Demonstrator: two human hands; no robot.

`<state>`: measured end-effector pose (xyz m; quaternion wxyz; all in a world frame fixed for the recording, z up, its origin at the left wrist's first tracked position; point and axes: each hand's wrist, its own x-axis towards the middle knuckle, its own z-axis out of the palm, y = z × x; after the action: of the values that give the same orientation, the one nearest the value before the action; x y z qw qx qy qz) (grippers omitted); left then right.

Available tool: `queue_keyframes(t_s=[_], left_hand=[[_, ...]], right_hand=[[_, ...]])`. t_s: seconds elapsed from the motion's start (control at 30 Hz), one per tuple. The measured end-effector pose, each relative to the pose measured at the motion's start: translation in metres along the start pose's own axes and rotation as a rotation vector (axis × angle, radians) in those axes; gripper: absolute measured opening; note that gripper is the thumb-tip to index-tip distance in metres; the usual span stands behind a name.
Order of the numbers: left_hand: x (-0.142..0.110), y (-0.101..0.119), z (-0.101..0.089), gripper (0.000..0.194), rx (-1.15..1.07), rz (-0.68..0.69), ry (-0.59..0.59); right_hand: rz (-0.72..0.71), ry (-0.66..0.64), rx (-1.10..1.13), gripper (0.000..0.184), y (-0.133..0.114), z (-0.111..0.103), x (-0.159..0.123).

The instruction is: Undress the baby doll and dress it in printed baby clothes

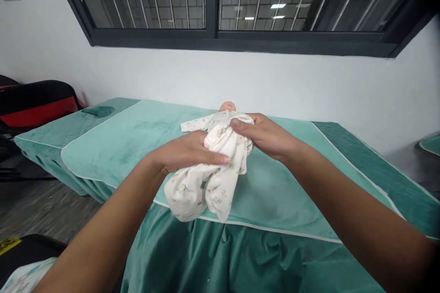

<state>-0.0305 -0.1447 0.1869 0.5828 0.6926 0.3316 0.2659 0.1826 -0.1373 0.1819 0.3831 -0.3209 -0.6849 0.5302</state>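
A baby doll (227,106) lies on its back at the far side of the bed, its head toward the wall. It wears a white printed top (195,124) with one sleeve stretched out to the left. In front of it, both my hands grip white printed baby pants (220,187) with a gathered waistband. My left hand (192,150) holds their left side, its thumb across the front. At the upper right, my right hand (263,133) pinches the waistband cloth between thumb and fingers. The trouser legs hang toward me over the bed edge. The doll's lower body is hidden behind the cloth.
A light green cover (120,142) with white piping lies over the darker green bedding (220,256). Behind the bed are a white wall (240,78) and a barred window (213,39). A black and red chair (41,105) stands at the left.
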Motion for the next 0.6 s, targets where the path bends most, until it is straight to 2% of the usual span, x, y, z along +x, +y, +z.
queue_keyframes(t_s=[0.07,0.13,0.17,0.23,0.3,0.33,0.47,0.6], left_hand=[[0.001,-0.01,0.002,0.042,-0.1,0.009,-0.006],[0.005,-0.022,0.006,0.041,-0.273,0.072,0.099],[0.007,-0.028,0.009,0.042,-0.356,0.104,0.157],[0.012,-0.04,0.013,0.044,-0.477,0.129,0.225],[0.015,-0.051,0.018,0.045,-0.557,0.091,0.212],[0.016,-0.055,0.02,0.045,-0.596,0.066,0.19],[0.018,-0.073,0.023,0.04,-0.69,0.002,0.092],[0.015,-0.081,0.021,0.031,-0.524,-0.003,-0.077]], right_hand=[[0.009,0.069,0.142,0.048,0.011,0.006,0.0],[0.043,0.099,0.234,0.05,0.022,0.012,-0.003],[0.067,0.067,0.241,0.05,0.027,0.015,-0.005],[0.121,-0.105,0.186,0.047,0.037,0.018,-0.008],[0.157,-0.26,0.121,0.045,0.046,0.018,-0.011],[0.166,-0.268,0.113,0.045,0.049,0.017,-0.011],[0.172,-0.002,0.208,0.046,0.059,0.017,-0.008],[0.21,0.169,0.312,0.051,0.062,0.02,-0.001]])
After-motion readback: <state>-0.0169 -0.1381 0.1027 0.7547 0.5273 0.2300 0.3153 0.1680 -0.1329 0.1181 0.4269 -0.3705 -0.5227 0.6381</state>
